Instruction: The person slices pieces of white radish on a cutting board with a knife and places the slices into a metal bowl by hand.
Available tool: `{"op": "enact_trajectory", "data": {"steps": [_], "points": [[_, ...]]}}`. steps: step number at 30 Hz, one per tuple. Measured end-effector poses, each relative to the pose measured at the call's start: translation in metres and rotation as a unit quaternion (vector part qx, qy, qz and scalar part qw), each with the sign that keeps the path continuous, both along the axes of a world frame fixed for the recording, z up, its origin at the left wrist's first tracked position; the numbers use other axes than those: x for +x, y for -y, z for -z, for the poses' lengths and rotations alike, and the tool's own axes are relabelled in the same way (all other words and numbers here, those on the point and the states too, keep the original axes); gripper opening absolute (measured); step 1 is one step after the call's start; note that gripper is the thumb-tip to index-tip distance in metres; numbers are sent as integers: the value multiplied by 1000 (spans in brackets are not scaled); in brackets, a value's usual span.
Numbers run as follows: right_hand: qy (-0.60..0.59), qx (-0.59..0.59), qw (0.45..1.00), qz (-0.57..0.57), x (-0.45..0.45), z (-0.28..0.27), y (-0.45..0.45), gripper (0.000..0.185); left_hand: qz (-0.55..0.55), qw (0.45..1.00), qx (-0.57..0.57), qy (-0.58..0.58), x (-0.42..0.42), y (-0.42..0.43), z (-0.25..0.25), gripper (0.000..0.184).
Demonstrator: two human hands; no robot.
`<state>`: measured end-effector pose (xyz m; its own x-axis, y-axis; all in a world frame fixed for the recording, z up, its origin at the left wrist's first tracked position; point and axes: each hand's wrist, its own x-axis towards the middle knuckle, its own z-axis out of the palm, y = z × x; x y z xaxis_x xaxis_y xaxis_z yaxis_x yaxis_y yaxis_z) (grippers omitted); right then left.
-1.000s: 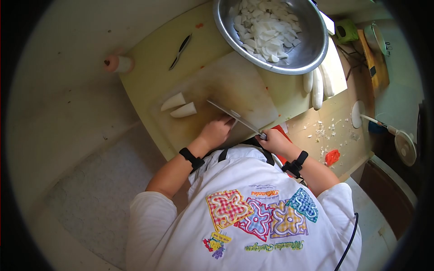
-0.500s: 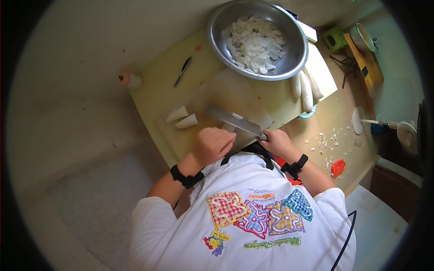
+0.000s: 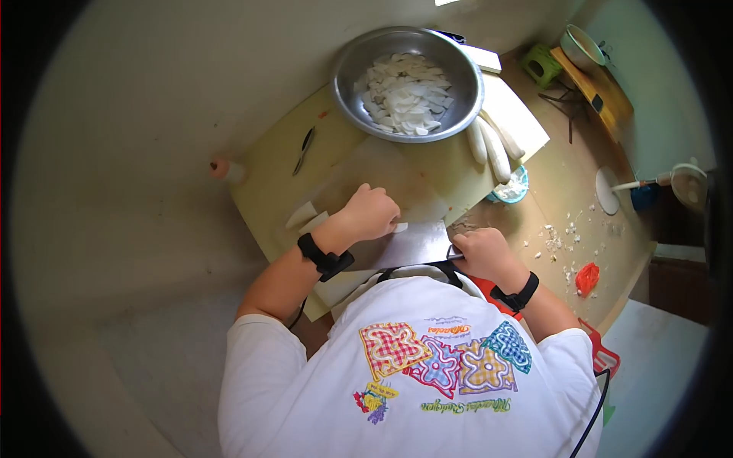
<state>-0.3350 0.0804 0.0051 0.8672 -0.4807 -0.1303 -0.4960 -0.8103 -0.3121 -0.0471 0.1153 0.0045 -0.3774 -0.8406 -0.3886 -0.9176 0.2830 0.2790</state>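
My right hand (image 3: pixel 485 252) grips the handle of a broad-bladed knife (image 3: pixel 416 244), its blade lying fairly flat near the table's front edge. Just beyond the blade is my left hand (image 3: pixel 370 214), fingers curled; a small white piece (image 3: pixel 401 227) shows at its fingertips by the blade. Two cut white radish chunks (image 3: pixel 302 214) rest on the cutting board (image 3: pixel 366 169), one partly hidden by my left wrist. A metal bowl (image 3: pixel 343 95) of white slices stands at the far side of the table.
Whole peeled radishes (image 3: pixel 496 153) lie right of the bowl. A peeler (image 3: pixel 304 151) is on the table's left part, near a pink-topped bottle (image 3: pixel 227 169). On the floor at right are a blue basin (image 3: pixel 511 187), a red bag (image 3: pixel 587 279) and white scraps.
My left hand has moved forward over the board, to the far side of the blade. The knife has turned from edge-down to flatter and come nearer my body. The view has shifted.
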Motion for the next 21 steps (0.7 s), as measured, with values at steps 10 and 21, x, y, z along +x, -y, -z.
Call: {"op": "enact_trajectory", "data": {"steps": [10, 21], "points": [[50, -22, 998, 23, -32, 7, -22, 19, 18, 990, 121, -76, -21, 10, -7, 22], [66, -47, 996, 30, -45, 9, -31, 23, 13, 983, 164, -83, -25, 30, 13, 25]]}}
